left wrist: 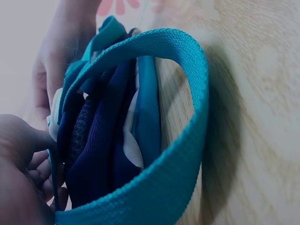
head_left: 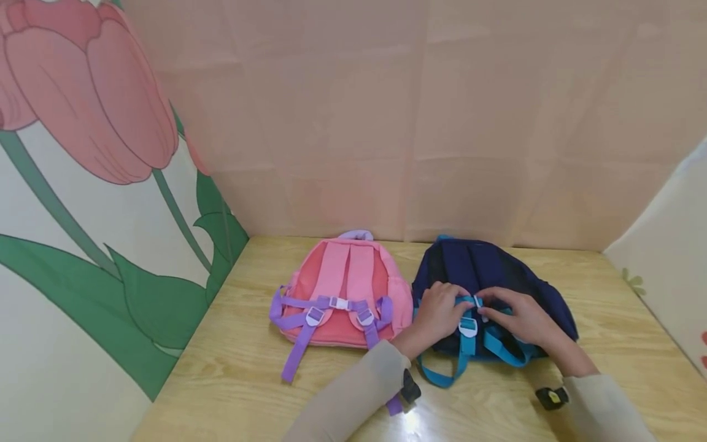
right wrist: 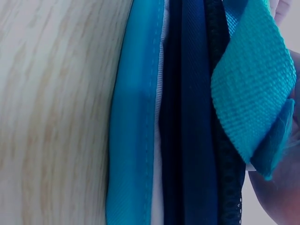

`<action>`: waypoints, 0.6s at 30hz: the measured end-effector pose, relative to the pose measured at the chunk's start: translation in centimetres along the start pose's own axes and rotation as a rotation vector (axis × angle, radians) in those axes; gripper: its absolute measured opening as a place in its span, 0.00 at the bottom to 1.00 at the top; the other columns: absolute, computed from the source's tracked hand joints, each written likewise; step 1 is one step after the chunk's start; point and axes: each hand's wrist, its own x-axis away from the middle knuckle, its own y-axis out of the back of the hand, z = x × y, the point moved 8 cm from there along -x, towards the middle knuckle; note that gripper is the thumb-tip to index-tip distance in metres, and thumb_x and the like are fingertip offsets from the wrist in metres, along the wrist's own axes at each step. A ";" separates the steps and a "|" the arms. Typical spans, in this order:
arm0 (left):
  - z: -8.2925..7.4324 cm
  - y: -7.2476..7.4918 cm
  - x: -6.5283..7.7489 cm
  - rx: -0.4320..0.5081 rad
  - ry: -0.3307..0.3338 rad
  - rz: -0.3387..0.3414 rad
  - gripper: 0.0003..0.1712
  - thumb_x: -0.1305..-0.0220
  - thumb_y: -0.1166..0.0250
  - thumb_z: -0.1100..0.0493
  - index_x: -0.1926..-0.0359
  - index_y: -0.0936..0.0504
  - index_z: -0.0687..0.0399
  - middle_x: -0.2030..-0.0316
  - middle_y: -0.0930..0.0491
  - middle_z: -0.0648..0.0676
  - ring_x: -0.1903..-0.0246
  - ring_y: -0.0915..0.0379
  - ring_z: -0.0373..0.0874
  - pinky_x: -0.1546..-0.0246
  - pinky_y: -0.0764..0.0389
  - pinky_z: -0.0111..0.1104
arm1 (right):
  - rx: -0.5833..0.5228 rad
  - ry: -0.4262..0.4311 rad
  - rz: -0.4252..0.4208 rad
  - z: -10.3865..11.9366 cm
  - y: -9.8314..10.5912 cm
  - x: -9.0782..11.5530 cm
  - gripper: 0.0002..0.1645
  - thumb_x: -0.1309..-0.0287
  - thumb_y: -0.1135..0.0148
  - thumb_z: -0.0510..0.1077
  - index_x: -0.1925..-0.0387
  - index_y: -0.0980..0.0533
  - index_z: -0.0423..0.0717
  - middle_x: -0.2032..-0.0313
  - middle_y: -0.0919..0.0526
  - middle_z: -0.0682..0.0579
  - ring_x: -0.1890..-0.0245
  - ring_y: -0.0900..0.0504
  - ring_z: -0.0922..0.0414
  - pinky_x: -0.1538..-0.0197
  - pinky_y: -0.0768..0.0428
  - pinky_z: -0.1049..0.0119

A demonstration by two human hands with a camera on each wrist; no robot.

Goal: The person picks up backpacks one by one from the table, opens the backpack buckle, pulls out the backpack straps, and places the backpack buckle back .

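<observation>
A navy backpack (head_left: 519, 270) lies with its strap side up on the table, at the right in the head view. Its teal webbing strap (left wrist: 190, 70) loops large across the left wrist view. My left hand (head_left: 440, 311) pinches the teal chest strap (head_left: 464, 300) between thumb and fingers. Close beside it, my right hand (head_left: 521, 313) pinches the small white buckle (head_left: 478, 301) on that strap. Below them a white strap adjuster (head_left: 467, 326) shows on a shoulder strap. In the right wrist view a twisted teal strap (right wrist: 253, 84) covers part of the right hand.
A pink backpack (head_left: 353, 270) lies to the left, its purple chest strap joined by a white buckle (head_left: 339, 303). Both bags rest on a wood-grain table (head_left: 232, 368). Behind stands a pinkish-brown backdrop (head_left: 386, 123), with a tulip-printed panel (head_left: 99, 98) on the left.
</observation>
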 end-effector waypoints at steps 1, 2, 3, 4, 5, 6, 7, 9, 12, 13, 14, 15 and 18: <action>0.0 0.0 0.0 0.005 0.001 0.001 0.13 0.26 0.41 0.43 0.49 0.15 0.37 0.55 0.18 0.38 0.52 0.28 0.35 0.47 0.30 0.28 | 0.002 -0.001 0.000 0.0 0.0 -0.1 0.18 0.44 0.26 0.37 0.52 0.18 0.52 0.61 0.14 0.61 0.63 0.17 0.61 0.59 0.19 0.65; 0.1 0.0 0.0 0.010 0.001 0.001 0.13 0.26 0.41 0.43 0.49 0.15 0.37 0.54 0.18 0.38 0.52 0.28 0.35 0.47 0.30 0.28 | 0.001 -0.002 -0.001 0.0 0.0 -0.1 0.18 0.44 0.26 0.37 0.52 0.18 0.52 0.62 0.14 0.61 0.63 0.17 0.61 0.60 0.18 0.65; 0.1 0.0 -0.1 0.009 0.000 0.002 0.13 0.26 0.41 0.43 0.49 0.15 0.37 0.55 0.18 0.38 0.52 0.28 0.35 0.48 0.30 0.28 | 0.001 -0.005 -0.004 0.0 0.0 -0.2 0.18 0.45 0.26 0.37 0.53 0.18 0.52 0.62 0.14 0.61 0.63 0.17 0.61 0.60 0.18 0.65; 0.1 0.0 -0.1 0.007 0.000 0.004 0.13 0.26 0.41 0.44 0.49 0.15 0.37 0.54 0.17 0.38 0.52 0.28 0.35 0.48 0.30 0.28 | 0.003 -0.010 -0.007 0.0 0.1 -0.2 0.18 0.45 0.25 0.38 0.53 0.18 0.53 0.62 0.14 0.61 0.64 0.17 0.60 0.61 0.18 0.64; 0.1 -0.1 0.0 0.004 0.000 0.006 0.13 0.26 0.41 0.44 0.50 0.15 0.37 0.54 0.17 0.38 0.52 0.28 0.35 0.48 0.31 0.28 | 0.007 -0.016 -0.011 0.0 0.1 -0.2 0.18 0.45 0.25 0.38 0.54 0.17 0.53 0.63 0.14 0.61 0.64 0.17 0.60 0.61 0.18 0.64; 0.1 -0.1 0.0 0.001 -0.001 0.007 0.12 0.26 0.40 0.44 0.50 0.15 0.37 0.54 0.17 0.38 0.52 0.28 0.35 0.49 0.31 0.28 | 0.011 -0.023 -0.015 0.0 0.2 -0.1 0.17 0.46 0.24 0.39 0.54 0.17 0.54 0.63 0.14 0.61 0.64 0.16 0.59 0.61 0.18 0.63; 0.0 -0.1 0.0 -0.002 -0.001 0.009 0.12 0.27 0.40 0.44 0.50 0.15 0.37 0.54 0.17 0.38 0.52 0.28 0.35 0.49 0.31 0.28 | 0.015 -0.031 -0.020 0.0 0.2 -0.1 0.17 0.46 0.24 0.39 0.55 0.17 0.54 0.63 0.14 0.61 0.64 0.16 0.59 0.61 0.18 0.63; 0.0 -0.1 0.0 -0.009 -0.007 0.015 0.12 0.27 0.39 0.44 0.50 0.15 0.37 0.54 0.17 0.37 0.52 0.28 0.35 0.49 0.31 0.28 | 0.023 -0.045 -0.027 0.0 0.3 -0.1 0.17 0.47 0.23 0.40 0.55 0.17 0.55 0.64 0.13 0.61 0.65 0.16 0.58 0.62 0.18 0.62; -0.2 -0.1 0.1 -0.013 -0.023 0.016 0.12 0.28 0.38 0.44 0.51 0.14 0.37 0.53 0.17 0.37 0.52 0.28 0.35 0.50 0.31 0.28 | 0.022 -0.046 -0.030 0.0 0.2 -0.1 0.17 0.48 0.23 0.40 0.56 0.17 0.55 0.64 0.14 0.62 0.65 0.16 0.58 0.62 0.18 0.62; -0.3 -0.1 0.2 -0.018 -0.028 0.016 0.12 0.28 0.38 0.44 0.50 0.14 0.37 0.53 0.17 0.36 0.52 0.28 0.34 0.50 0.31 0.28 | 0.018 -0.042 -0.030 0.0 0.2 -0.1 0.17 0.48 0.23 0.39 0.56 0.17 0.54 0.64 0.14 0.62 0.65 0.16 0.58 0.61 0.18 0.62; -0.3 -0.1 0.2 -0.021 -0.032 0.013 0.12 0.28 0.38 0.44 0.50 0.14 0.37 0.52 0.17 0.37 0.52 0.28 0.35 0.50 0.31 0.28 | 0.015 -0.037 -0.029 0.0 0.2 -0.1 0.17 0.48 0.23 0.38 0.56 0.17 0.54 0.64 0.14 0.62 0.65 0.16 0.58 0.61 0.18 0.62; -0.3 -0.1 0.2 -0.025 -0.034 0.008 0.12 0.28 0.38 0.44 0.50 0.14 0.37 0.53 0.16 0.37 0.52 0.27 0.35 0.50 0.31 0.28 | 0.011 -0.033 -0.029 0.1 0.2 -0.2 0.18 0.48 0.23 0.38 0.56 0.18 0.54 0.64 0.14 0.62 0.65 0.16 0.58 0.61 0.18 0.63; -0.2 -0.1 0.2 -0.023 -0.026 -0.011 0.11 0.28 0.38 0.44 0.51 0.14 0.37 0.54 0.17 0.37 0.53 0.27 0.34 0.51 0.31 0.28 | 0.000 -0.031 -0.019 0.1 0.1 -0.3 0.17 0.47 0.23 0.38 0.57 0.17 0.54 0.64 0.14 0.62 0.65 0.16 0.59 0.62 0.19 0.64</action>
